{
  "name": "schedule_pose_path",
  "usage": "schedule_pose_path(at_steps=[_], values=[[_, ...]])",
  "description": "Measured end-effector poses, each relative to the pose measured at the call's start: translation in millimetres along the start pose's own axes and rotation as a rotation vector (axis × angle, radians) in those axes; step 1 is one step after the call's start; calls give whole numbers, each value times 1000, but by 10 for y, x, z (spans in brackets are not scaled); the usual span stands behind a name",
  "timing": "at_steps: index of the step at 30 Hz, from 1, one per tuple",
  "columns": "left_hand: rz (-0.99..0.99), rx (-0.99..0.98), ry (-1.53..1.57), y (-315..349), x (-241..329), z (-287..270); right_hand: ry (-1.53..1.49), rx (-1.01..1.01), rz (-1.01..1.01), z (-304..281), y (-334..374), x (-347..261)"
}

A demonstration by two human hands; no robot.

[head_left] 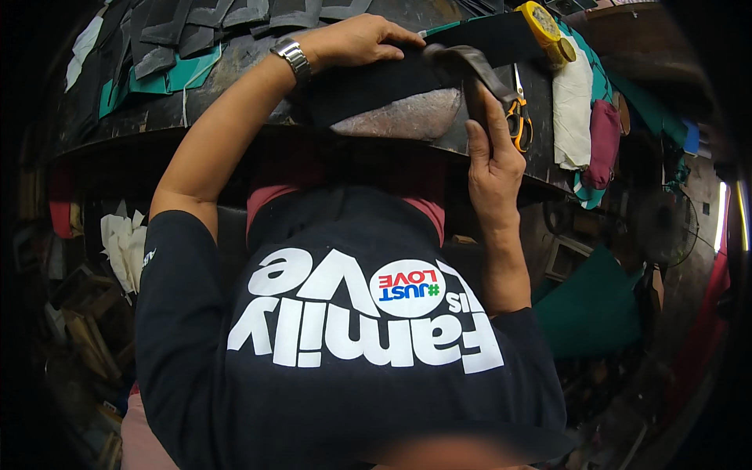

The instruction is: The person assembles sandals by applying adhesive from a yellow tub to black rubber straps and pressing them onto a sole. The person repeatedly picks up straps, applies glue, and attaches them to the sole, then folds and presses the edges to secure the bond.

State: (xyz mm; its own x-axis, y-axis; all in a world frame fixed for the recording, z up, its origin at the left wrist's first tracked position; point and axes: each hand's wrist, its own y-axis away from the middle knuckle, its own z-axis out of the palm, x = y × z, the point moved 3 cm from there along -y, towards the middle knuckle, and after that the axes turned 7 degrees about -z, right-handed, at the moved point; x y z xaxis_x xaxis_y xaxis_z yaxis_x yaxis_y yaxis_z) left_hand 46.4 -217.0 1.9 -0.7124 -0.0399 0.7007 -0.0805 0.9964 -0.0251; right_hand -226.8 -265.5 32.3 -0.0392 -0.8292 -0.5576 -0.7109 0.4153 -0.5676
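A black sheet of material (pixel 376 88) lies over a smooth brownish stone slab (pixel 407 116) at the near edge of the round table. My left hand (pixel 359 41), with a metal watch on its wrist, rests on the sheet's far edge, fingers stretched out and holding nothing. In my right hand (pixel 495 149) is a hammer with a dark, curved metal head (pixel 479 64), its head over the right end of the sheet. Most of its handle is hidden by my fingers. Orange-handled scissors (pixel 517 125) lie just right of that hand.
Dark grey cut pieces (pixel 160 31) and green pieces (pixel 196 70) are piled at the table's far left. On the right are a yellow container (pixel 544 30), a white cloth roll (pixel 572 113) and a maroon bundle (pixel 602 145). A fan (pixel 666 227) stands beyond the table's right side.
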Motion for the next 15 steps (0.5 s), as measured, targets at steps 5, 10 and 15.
schedule_pose_path(at_steps=[5,10,15], values=[[25,199,-65,118,136,156,322,-210,275,25,4,161],[-59,287,42,221,240,63,-92,-114,176,-276,-149,27],[-210,110,39,560,189,-132,-139,9,0,-44,-52,-217]])
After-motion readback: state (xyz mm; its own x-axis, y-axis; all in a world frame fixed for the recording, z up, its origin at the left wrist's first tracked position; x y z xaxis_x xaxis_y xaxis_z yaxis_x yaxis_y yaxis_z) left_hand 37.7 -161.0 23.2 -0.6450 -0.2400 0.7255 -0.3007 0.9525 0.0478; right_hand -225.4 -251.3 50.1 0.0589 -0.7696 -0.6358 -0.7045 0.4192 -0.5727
